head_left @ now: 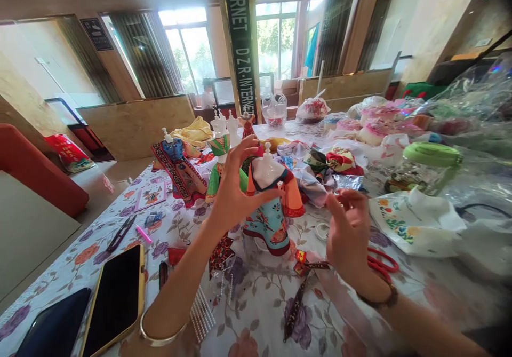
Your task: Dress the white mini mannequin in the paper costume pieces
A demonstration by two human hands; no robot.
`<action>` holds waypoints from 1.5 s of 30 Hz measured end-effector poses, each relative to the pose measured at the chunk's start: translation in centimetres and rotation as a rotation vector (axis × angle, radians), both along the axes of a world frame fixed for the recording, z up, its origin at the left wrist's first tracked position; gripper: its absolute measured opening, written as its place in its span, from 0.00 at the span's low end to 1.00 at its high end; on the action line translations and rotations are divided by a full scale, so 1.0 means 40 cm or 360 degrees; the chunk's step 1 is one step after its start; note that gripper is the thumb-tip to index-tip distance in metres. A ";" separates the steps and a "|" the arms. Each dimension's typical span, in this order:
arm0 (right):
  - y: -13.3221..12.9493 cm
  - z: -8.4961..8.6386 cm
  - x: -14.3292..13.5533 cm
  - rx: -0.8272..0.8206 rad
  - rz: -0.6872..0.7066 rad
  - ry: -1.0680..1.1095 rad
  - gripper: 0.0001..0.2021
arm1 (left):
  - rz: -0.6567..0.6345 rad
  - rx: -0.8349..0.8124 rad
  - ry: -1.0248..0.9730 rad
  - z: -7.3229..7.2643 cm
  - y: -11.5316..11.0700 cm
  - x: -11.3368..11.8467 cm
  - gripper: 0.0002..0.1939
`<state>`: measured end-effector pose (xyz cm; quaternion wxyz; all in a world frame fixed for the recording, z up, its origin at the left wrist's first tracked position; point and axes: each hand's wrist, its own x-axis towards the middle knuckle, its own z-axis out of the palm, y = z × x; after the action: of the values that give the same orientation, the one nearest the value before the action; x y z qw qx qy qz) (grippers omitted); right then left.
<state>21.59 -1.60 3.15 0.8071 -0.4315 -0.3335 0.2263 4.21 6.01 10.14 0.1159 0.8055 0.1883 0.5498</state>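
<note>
A small white mannequin [268, 173] stands upright in the middle of the table, wearing a dress with a light-blue floral skirt [269, 223] and orange sleeves. My left hand [234, 189] is open in a C shape at the mannequin's left, its thumb reaching across in front of the waist. Whether the thumb touches the cloth I cannot tell. Off to the right, my right hand [349, 229] is held up apart from the dress, fingers curled in toward the thumb. Anything between those fingertips is too small to make out. A dark patterned ribbon [296, 306] lies below.
Other dressed mannequins [219, 149] stand behind. At left lie two phones [116, 293], thread snips [121, 233] and a pink pen-like stick [143, 233]. Pearl strips [202, 314] lie in front. Red-handled scissors [384, 263], a white floral bag [412, 221] and a green-lidded jar [432, 154] are at right.
</note>
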 end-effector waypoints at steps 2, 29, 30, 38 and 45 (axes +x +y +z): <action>0.019 0.043 0.012 0.0092 0.0110 -0.0393 0.11 | -0.0117 -0.0141 -0.0079 0.005 0.019 -0.022 0.37; 0.039 0.186 -0.003 0.0363 -0.0366 -0.1703 0.04 | -0.0040 -0.0172 -0.0184 0.049 0.010 -0.044 0.02; 0.037 0.185 -0.002 0.0416 -0.0404 -0.1728 0.04 | -0.0046 -0.0151 -0.0191 0.048 0.009 -0.045 0.02; 0.051 0.187 -0.003 0.0512 -0.0182 -0.1653 0.02 | -0.0381 -0.0612 -0.0076 0.058 0.033 -0.042 0.14; 0.056 0.218 -0.001 -0.0188 0.0498 -0.1628 0.18 | -0.0370 -0.0755 0.0166 0.071 0.064 -0.062 0.17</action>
<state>21.56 0.64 11.87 0.4724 -0.4765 -0.7311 0.1232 1.72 8.59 12.96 0.3540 0.7993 0.2237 0.4311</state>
